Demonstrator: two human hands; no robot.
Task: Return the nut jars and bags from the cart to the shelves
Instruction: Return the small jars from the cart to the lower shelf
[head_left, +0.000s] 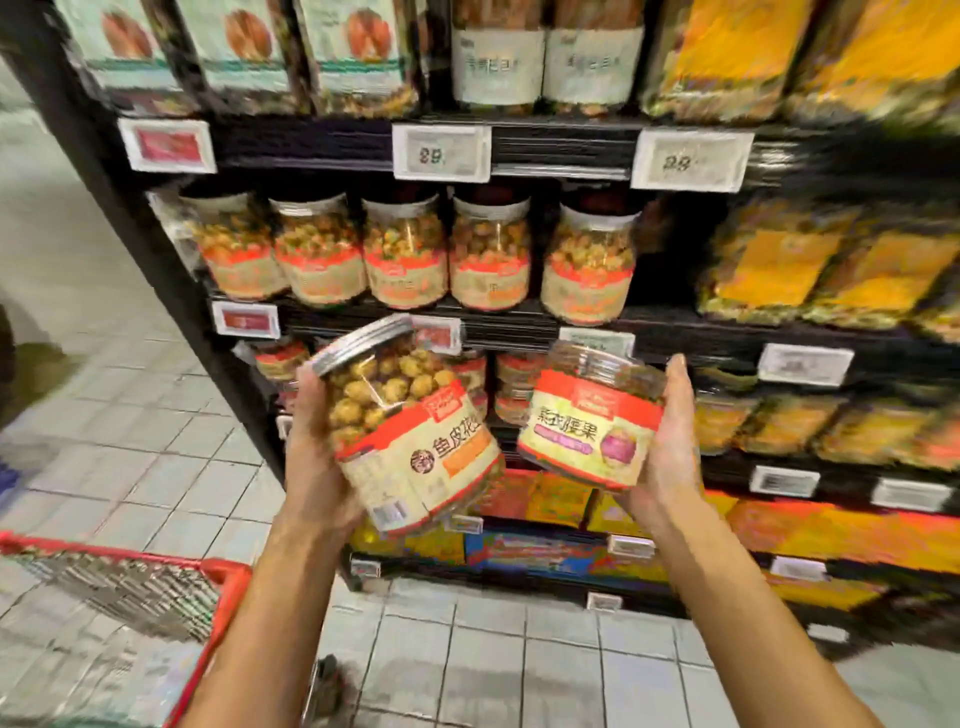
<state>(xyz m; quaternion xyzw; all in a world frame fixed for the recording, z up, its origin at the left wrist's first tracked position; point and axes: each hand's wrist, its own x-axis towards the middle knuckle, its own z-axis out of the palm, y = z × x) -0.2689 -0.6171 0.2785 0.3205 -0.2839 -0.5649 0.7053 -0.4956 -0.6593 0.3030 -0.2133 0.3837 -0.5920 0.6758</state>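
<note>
Price tag: "29"; jar: "鱼皮花"

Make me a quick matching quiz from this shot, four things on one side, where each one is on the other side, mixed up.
Things:
1. jar with silver lid
2. jar with purple label
3. red cart
4. yellow bags

Places:
A. lower left, on the floor
B. in the right hand
C. on the shelf at the right
D. in the left hand

Pairs: 1-D, 2-B, 3-A, 4-C

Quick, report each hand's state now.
Left hand: holding the tall nut jar, tilted.
Right hand: holding the shorter jar.
</note>
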